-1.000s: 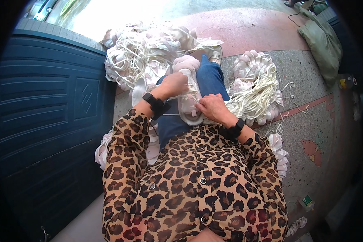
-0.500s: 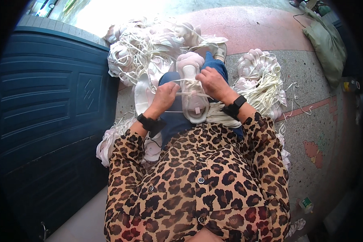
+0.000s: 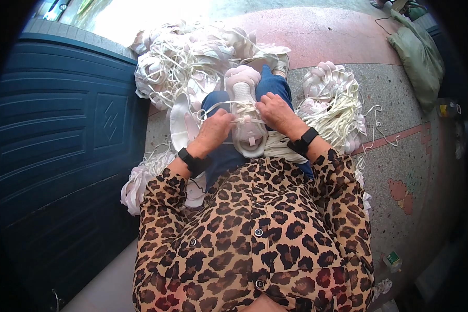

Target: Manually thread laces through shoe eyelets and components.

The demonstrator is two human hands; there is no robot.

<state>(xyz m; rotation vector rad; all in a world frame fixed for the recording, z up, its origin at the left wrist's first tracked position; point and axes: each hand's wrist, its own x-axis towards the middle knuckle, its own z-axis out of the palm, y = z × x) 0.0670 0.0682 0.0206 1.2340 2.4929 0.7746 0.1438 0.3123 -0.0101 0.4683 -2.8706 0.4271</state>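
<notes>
Far left: dark blue panelled door (image 3: 41,119) is standing beside the work area, carrying an embossed diamond-shaped emblem (image 3: 109,120). Lower left, a stack of pale shoe uppers (image 3: 140,187) is lying near the person's side. Above it, a bigger heap of white-and-pink uppers (image 3: 177,67) is spreading over the floor, loose laces tangling across it.

Left hand (image 3: 216,130), black wristband (image 3: 193,161) below it, is pinching a white lace (image 3: 244,105) at the near left edge of the shoe. Blue jeans (image 3: 216,100) are showing under the work; the pale pink sneaker (image 3: 248,132) is lying lengthwise on the person's lap, between the two hands. A pink tab (image 3: 252,141) is sitting at its near end; any print there is too small to make out. The lace is crossing the shoe and looping out to the left. Leopard-print shirt (image 3: 255,223) is filling the bottom centre.

Right hand (image 3: 277,113) is pinching the lace from the right side; hands are staying apart, one per side. Black smartwatch-like band (image 3: 304,141) is circling that wrist.

Further right, another heap of laced uppers (image 3: 325,80) is resting on speckled floor (image 3: 382,125). Green-labelled clear packet (image 3: 393,261) is lying lower right, label unreadable. Grey-green sack (image 3: 418,62) is slumping upper right. Dark object with a yellow label (image 3: 443,109) is sitting just below, its print unreadable too.
</notes>
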